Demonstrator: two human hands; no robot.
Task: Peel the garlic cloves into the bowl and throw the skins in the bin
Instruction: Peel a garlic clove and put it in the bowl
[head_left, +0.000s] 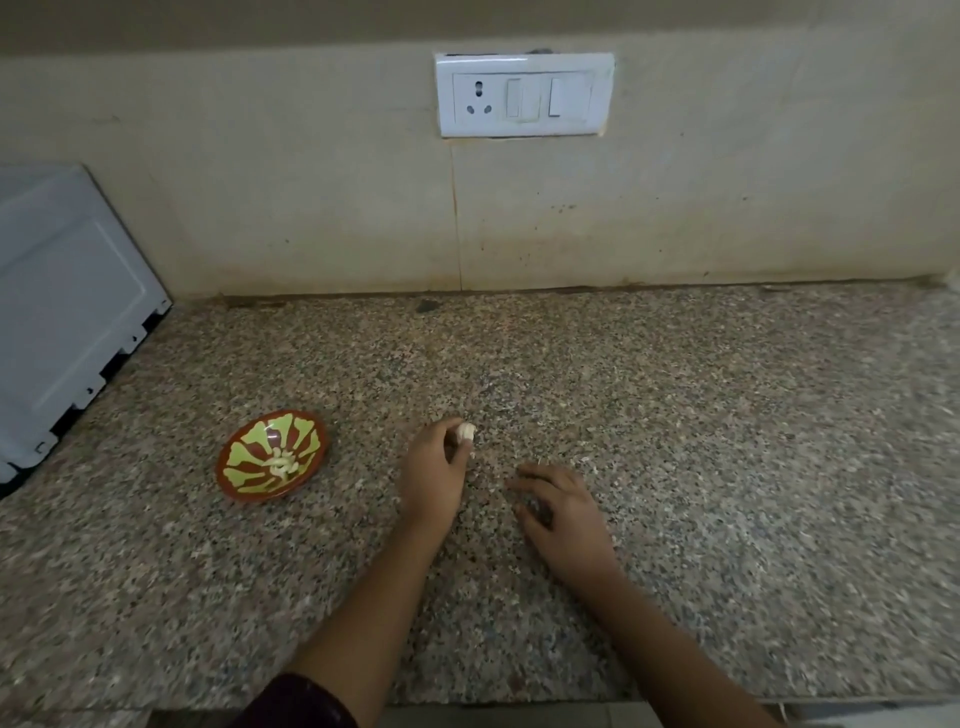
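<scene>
this looks like a home kitchen. a speckled granite countertop (675, 415) fills the lower half of the frame and meets a plain beige wall (260, 208) behind it. in the upper middle a white socket plate (524, 93) with two switches is set into that wall. at the left edge stands a white appliance casing (62, 312), its kind unclear. lower left of centre a small painted bowl (254, 441) holds peeled garlic cloves (283, 464), and near the centre the left hand (434, 467) pinches another garlic clove (466, 431).
</scene>
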